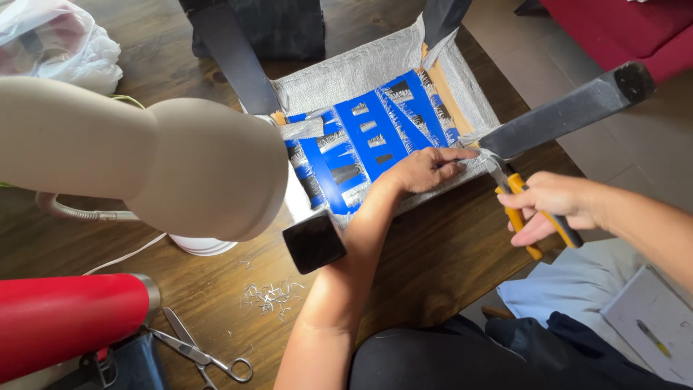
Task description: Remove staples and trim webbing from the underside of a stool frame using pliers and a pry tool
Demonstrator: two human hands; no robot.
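Note:
An upturned chair seat [375,72] lies on the wooden table, its underside covered in grey fabric and blue sheet [375,137], with black legs [570,112] sticking up. My left hand [426,170] presses flat on the fabric at the seat's near right corner. My right hand [552,206] grips yellow-handled pliers [516,206], whose jaws [492,162] bite at the fabric edge beside my left fingertips, under the black leg.
A beige lamp head [166,159] looms at left above its white base [202,245]. Pulled staples [271,296] and scissors [198,350] lie on the table [433,267]. A red cylinder [65,321] sits lower left, a plastic bag [58,40] upper left.

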